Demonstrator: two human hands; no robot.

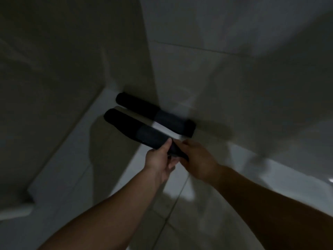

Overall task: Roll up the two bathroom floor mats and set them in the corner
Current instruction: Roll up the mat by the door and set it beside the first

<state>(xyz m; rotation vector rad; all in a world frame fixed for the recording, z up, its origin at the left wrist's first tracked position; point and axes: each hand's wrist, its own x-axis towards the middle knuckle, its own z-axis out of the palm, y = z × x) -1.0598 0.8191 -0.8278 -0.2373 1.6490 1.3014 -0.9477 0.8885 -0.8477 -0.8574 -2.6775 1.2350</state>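
Both hands, left (159, 159) and right (196, 157), grip the near rolled mat's (137, 130) end, steering it beside the far roll (155, 114) at twelve o'clock, probably so neither unrolls.

- Far rolled mat (155, 115) — black, with a dark grey band across its middle, lying at the wall edge of the floor.
- Near rolled mat (137, 130) — the same black with a dark grey band.
- Floor (180, 204) — pale, glossy white-grey tiles with thin dark grout lines.
- Walls (216, 69) — plain off-white tiles, shadowed grey.
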